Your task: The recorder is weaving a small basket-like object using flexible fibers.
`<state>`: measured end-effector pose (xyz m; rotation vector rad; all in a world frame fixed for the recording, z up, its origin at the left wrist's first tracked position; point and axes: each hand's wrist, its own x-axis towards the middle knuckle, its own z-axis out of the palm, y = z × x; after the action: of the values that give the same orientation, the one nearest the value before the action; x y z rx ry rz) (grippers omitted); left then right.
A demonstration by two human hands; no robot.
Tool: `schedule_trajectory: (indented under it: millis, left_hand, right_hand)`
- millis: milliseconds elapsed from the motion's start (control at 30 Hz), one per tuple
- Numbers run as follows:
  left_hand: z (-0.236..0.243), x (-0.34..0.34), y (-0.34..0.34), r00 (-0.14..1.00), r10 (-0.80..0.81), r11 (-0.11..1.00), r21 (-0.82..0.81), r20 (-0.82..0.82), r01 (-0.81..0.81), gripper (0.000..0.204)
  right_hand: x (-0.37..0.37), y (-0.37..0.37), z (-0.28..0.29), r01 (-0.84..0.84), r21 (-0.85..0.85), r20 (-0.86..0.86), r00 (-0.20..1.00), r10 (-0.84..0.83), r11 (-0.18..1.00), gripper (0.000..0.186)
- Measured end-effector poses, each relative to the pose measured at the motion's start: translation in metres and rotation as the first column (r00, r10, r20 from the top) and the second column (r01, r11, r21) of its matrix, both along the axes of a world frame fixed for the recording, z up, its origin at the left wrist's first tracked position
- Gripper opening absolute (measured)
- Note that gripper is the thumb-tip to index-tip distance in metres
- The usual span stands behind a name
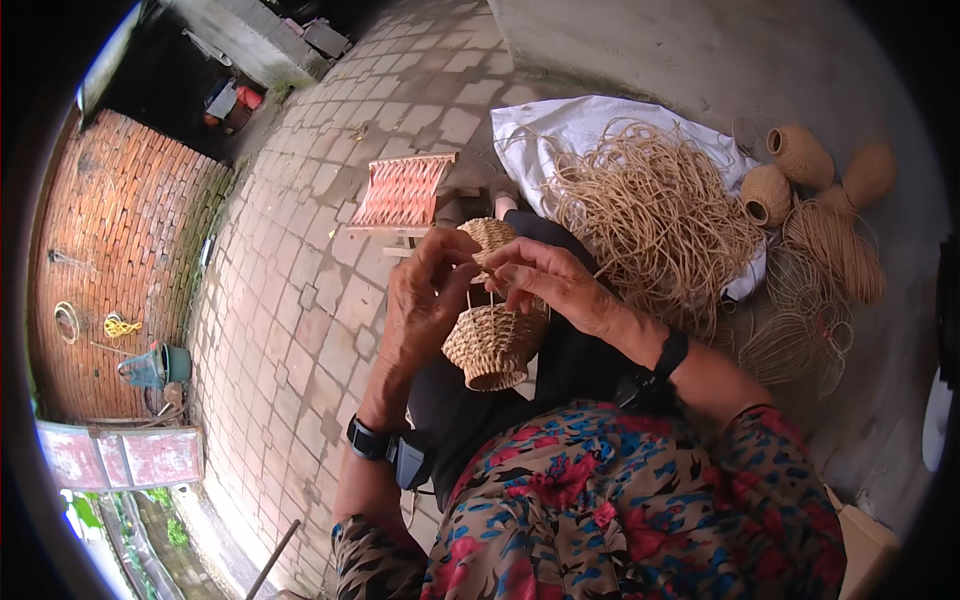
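A small woven cord basket (490, 340), tan with a round collar at its near end, sits tilted over my lap below my fingers. Another woven section (487, 235) shows beyond my fingertips; whether the two are joined is hidden. Thin strands rise from the basket towards my hands. My left hand (425, 290) is closed in a pinch at the strands, thumb against forefinger. From the other side, my right hand (550, 280) bends its fingers inward, the tips close to the left ones and pinched on a strand.
A large tangle of tan cord (650, 210) lies on a white sheet (530, 125) at the right. Beside it are several woven vases (800, 155) and bundles of cord (840, 255). A low stool with a red woven seat (405, 190) stands ahead on the paving.
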<state>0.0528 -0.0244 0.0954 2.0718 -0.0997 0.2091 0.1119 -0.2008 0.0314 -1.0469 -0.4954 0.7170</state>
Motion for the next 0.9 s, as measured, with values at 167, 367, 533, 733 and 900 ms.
schedule_trajectory:
  millis: [167, 367, 533, 733, 900]
  left_hand:
    - [-0.007, -0.016, 0.017, 0.991, 0.072, 0.988, -0.13, -0.116, -0.087, 0.024]
    - [-0.039, -0.031, 0.028, 0.989, 0.143, 0.905, 0.402, 0.022, -0.14, 0.028]
    - [-0.046, -0.027, 0.027, 1.0, 0.029, 0.855, 0.518, -0.004, -0.023, 0.041]
    - [-0.047, -0.019, 0.027, 0.994, 0.022, 0.898, 0.44, -0.105, 0.027, 0.048]
    - [-0.047, -0.018, 0.038, 0.998, 0.048, 0.957, 0.286, -0.027, -0.038, 0.041]
  right_hand:
    - [0.0, -0.001, -0.007, 0.189, -0.146, 0.39, 0.913, -0.119, 0.971, 0.01]
    - [-0.005, 0.004, -0.002, 0.512, -0.322, 0.842, 0.539, -0.006, 0.796, 0.006]
    - [-0.01, 0.023, 0.003, 0.58, -0.277, 0.941, 0.325, 0.094, 0.766, 0.007]
    - [-0.009, 0.04, -0.002, 0.563, -0.267, 0.939, 0.336, 0.079, 0.782, 0.01]
    - [-0.013, 0.044, 0.001, 0.582, -0.24, 0.952, 0.298, 0.07, 0.777, 0.025]
